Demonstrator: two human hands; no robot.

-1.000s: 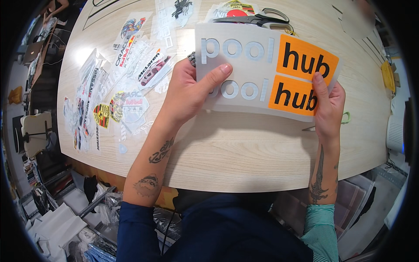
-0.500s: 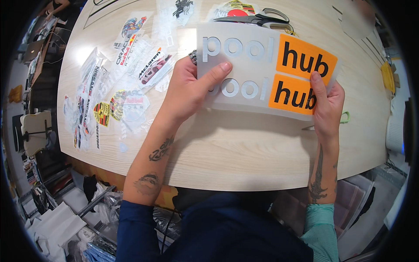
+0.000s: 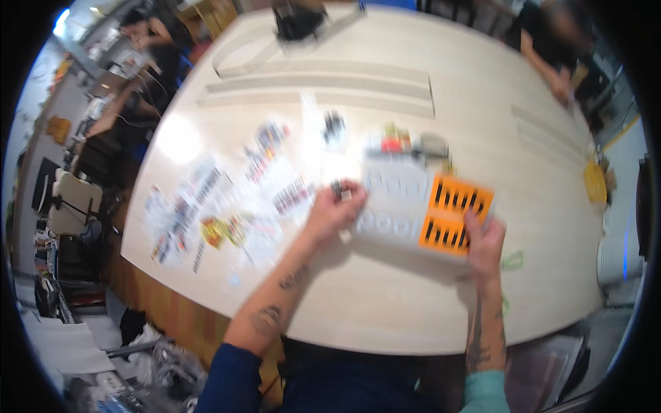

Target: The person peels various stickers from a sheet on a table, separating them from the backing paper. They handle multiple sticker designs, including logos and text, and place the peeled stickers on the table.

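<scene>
A translucent sticker sheet [image 3: 389,217] with pale grey lettering and two orange blocks with black lettering is held up over the table. My right hand [image 3: 486,241] grips its right edge, the thumb lying on the front. At the left edge, the fingers of my left hand [image 3: 337,210] are curled in a pinch against the sheet; motion blur softens them. Just beyond the sheet lie dark-handled scissors [image 3: 434,145], partly hidden by it. Loose printed decals on clear film [image 3: 196,196] are scattered left of my left hand.
The pale wooden table [image 3: 330,306] has a curved near edge. Green handles [image 3: 513,260] lie right of my right hand. A dark object [image 3: 299,22] stands at the far edge. One person [image 3: 155,41] is at the far left, another [image 3: 551,51] at the far right.
The view has tilted up, bringing the table's far side and two people into sight. My left hand has shifted outward to the sheet's left edge, its thumb no longer lying across the lettering.
</scene>
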